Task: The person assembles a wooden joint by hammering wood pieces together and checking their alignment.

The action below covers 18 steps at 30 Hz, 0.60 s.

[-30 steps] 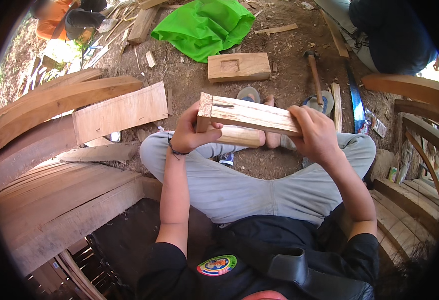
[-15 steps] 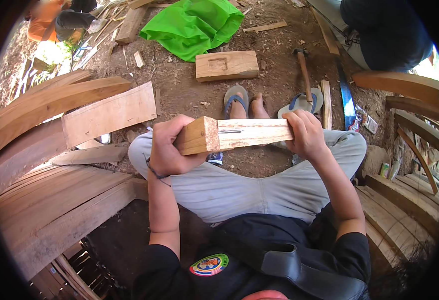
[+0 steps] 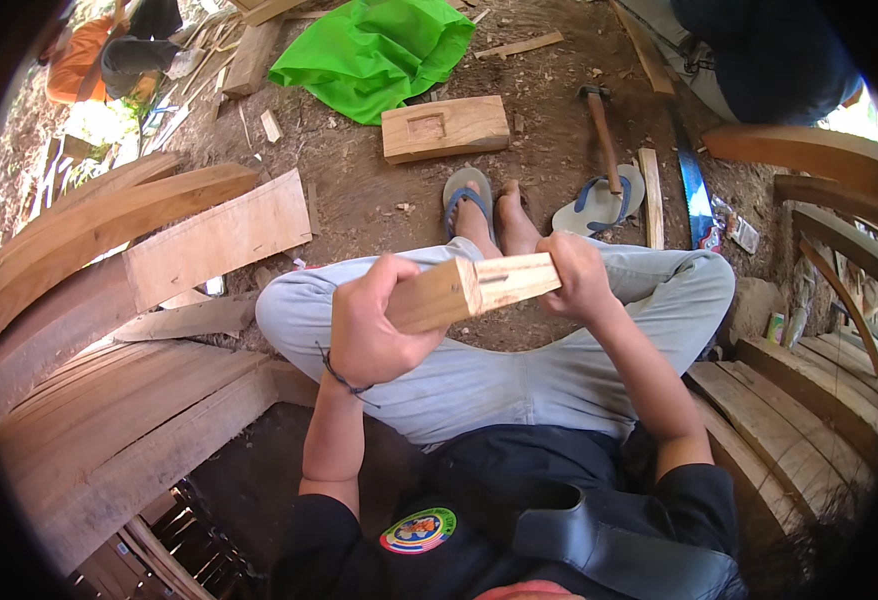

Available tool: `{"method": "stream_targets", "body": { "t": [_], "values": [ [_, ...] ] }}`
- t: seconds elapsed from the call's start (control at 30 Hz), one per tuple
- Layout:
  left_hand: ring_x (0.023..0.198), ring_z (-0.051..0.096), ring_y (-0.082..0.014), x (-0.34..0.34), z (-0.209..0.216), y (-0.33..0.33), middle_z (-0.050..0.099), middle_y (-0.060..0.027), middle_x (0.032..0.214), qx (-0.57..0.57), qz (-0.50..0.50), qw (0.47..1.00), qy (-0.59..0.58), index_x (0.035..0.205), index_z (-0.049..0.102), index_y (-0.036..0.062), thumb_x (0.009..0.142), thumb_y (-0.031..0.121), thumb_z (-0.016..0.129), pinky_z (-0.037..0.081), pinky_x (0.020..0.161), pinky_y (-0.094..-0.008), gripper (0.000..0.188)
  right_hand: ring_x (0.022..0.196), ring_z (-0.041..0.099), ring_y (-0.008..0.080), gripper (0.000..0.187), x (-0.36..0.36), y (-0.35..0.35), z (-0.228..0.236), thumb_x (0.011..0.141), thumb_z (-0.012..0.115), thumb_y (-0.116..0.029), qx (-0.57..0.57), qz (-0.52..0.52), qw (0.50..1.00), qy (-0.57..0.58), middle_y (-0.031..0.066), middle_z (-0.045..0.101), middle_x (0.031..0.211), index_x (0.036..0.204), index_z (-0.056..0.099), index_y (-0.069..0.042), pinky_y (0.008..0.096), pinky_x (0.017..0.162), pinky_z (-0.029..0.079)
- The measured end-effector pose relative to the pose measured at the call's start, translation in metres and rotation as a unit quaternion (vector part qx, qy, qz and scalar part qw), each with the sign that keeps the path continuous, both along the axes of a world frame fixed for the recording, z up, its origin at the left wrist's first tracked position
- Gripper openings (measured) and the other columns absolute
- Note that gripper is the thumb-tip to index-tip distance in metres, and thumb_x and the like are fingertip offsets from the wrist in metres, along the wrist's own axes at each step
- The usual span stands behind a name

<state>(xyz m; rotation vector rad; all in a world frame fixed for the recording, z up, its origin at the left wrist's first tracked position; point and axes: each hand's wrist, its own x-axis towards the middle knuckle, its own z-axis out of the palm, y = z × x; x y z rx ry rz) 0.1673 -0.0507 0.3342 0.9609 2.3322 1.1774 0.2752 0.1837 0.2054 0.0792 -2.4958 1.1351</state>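
A thick wooden block (image 3: pixel 434 298) is held up over my lap, one end tilted toward my left side. My left hand (image 3: pixel 374 325) wraps round its left end, and my right hand (image 3: pixel 574 275) grips the right end. A pale, rough face with a dark slit-like mark shows between the hands. Past my feet lies a second wooden block (image 3: pixel 446 130) with a shallow rectangular recess cut in its top. The fingers' far sides are hidden behind the held block.
A hammer (image 3: pixel 603 140) leans over an empty sandal (image 3: pixel 599 200) on the dirt. Beside it lie a wood strip (image 3: pixel 650 200) and a blue saw blade (image 3: pixel 695 190). Bright green cloth (image 3: pixel 369 55) is spread farther off. Curved boards (image 3: pixel 109 240) stand left; people sit at both far corners.
The block has turned and shifted, its right end coming nearer. My hands have moved closer together, both still gripping it. My right foot has moved out of the space beneath the block.
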Motion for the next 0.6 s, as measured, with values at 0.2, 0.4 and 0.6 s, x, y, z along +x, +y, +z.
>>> {"method": "stream_targets", "body": {
  "t": [0.2, 0.4, 0.6],
  "values": [
    [0.087, 0.061, -0.0091, -0.008, -0.06, -0.038, 0.068, -0.0055, 0.092, 0.009, 0.086, 0.973, -0.214, 0.106, 0.06, 0.0006, 0.076, 0.005, 0.07, 0.049, 0.078, -0.0267, 0.032, 0.071, 0.062, 0.0424, 0.027, 0.015, -0.022, 0.036, 0.077, 0.066, -0.019, -0.015, 0.078, 0.952, -0.296, 0.0203, 0.062, 0.075, 0.096, 0.054, -0.004, 0.0494, 0.066, 0.049],
    [0.081, 0.059, -0.0105, 0.023, -0.059, -0.004, 0.066, -0.0044, 0.085, 0.078, 0.071, 0.971, -0.214, 0.104, 0.062, 0.0023, 0.075, 0.01, 0.073, 0.049, 0.073, -0.0303, 0.031, 0.086, 0.063, 0.0391, 0.03, 0.014, 0.002, 0.036, 0.073, 0.065, -0.008, -0.032, 0.107, 0.957, -0.269, 0.0169, 0.064, 0.092, 0.101, 0.056, -0.006, 0.0479, 0.073, 0.05],
    [0.069, 0.066, -0.0219, 0.014, -0.022, -0.026, 0.069, -0.0048, 0.082, 0.0, -0.051, 0.995, 0.082, 0.083, 0.064, 0.0079, 0.067, 0.008, 0.077, 0.052, 0.066, -0.0369, 0.02, 0.085, 0.062, 0.0399, 0.023, 0.045, -0.009, 0.024, 0.074, 0.064, -0.006, 0.028, 0.1, 0.979, -0.177, 0.0171, 0.064, 0.092, 0.095, 0.057, -0.006, 0.046, 0.072, 0.05]
  ]
}}
